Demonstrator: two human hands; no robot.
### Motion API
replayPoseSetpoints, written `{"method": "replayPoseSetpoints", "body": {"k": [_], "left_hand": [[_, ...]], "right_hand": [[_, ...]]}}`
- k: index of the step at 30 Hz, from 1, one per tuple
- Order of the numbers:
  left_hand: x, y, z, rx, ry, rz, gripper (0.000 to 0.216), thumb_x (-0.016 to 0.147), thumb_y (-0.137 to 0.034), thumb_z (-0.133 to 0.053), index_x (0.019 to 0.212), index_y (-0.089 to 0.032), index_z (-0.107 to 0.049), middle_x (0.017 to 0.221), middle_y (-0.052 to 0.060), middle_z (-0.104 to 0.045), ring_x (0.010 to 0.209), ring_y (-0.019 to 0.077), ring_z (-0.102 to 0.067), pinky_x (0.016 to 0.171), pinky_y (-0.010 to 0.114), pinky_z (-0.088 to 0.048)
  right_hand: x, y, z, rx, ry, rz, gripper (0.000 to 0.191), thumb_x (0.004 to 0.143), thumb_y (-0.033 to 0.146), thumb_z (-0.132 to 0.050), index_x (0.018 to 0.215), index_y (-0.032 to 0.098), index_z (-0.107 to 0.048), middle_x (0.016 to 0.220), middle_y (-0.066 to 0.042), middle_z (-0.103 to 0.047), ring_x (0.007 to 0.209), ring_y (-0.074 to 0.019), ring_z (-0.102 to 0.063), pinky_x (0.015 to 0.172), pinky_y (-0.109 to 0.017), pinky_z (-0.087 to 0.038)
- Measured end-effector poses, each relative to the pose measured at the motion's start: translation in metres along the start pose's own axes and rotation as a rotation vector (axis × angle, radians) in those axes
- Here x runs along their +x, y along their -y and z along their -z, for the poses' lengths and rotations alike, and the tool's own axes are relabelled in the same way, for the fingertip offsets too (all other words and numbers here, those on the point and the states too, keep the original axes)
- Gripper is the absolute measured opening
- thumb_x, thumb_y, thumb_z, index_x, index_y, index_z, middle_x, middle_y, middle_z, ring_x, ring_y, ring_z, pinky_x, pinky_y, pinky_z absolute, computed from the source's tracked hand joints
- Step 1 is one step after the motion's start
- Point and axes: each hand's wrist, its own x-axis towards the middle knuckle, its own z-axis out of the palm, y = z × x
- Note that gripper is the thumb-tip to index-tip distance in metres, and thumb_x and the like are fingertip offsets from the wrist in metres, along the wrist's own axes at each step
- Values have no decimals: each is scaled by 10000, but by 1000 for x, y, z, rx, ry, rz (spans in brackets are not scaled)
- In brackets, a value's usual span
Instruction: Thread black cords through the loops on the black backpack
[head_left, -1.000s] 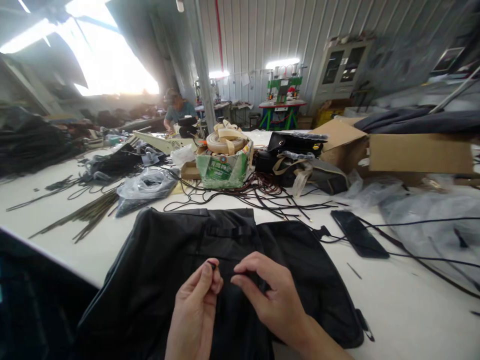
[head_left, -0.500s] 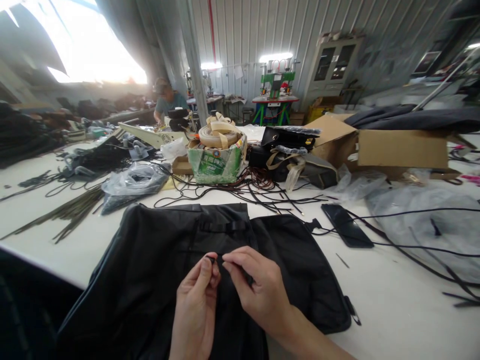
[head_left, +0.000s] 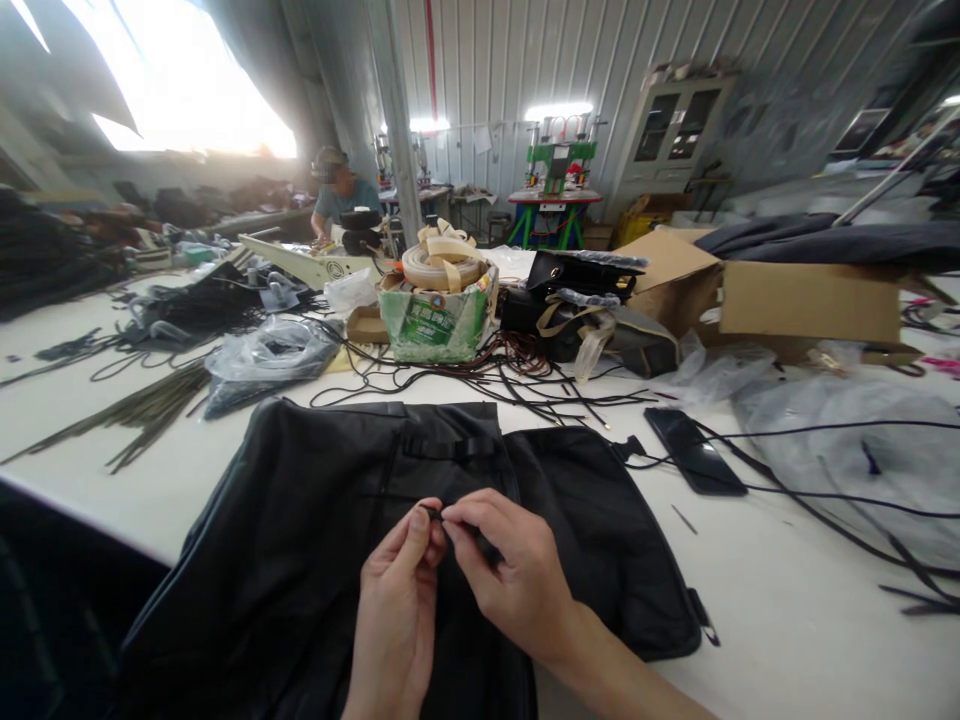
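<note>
A large black bag (head_left: 300, 560) lies spread on the white table (head_left: 795, 620), with a buckled strap (head_left: 450, 447) across its upper part. Over its middle, my left hand (head_left: 401, 590) pinches a small dark piece (head_left: 433, 512) between thumb and forefinger; its kind is too small to make out. My right hand (head_left: 517, 570) comes in from the right, thumb and forefinger pinched together at the same spot. Whatever sits between those right fingertips is hidden. At the bag's right corner hangs a small clip (head_left: 705, 620).
A black phone (head_left: 694, 450) lies right of the bag, beside black cords. Behind stand a green box of webbing rolls (head_left: 435, 325), more bags (head_left: 577, 300) and an open cardboard box (head_left: 810, 300). Plastic bags (head_left: 270, 360) lie to the left. A person (head_left: 345, 195) sits farther back.
My right fingertips and my left hand have come closer together, closing the small gap at the dark piece. The view has shifted slightly; the bag stays in place.
</note>
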Motion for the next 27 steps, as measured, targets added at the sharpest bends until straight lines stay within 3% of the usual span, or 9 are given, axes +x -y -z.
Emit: {"method": "replayPoseSetpoints", "body": {"k": [27], "left_hand": [[-5,3,-2,19,14,-13,592,578,-484,-1122,976,-110,-893,861,101,-791,793,144,-688,717,143,-610]], "right_hand": [[-4,-4,-2,-67,15,-42,90,1056,150,-643,1048,220,-699,949,-21,-757,850,-148,-732,795,-268,-581]]}}
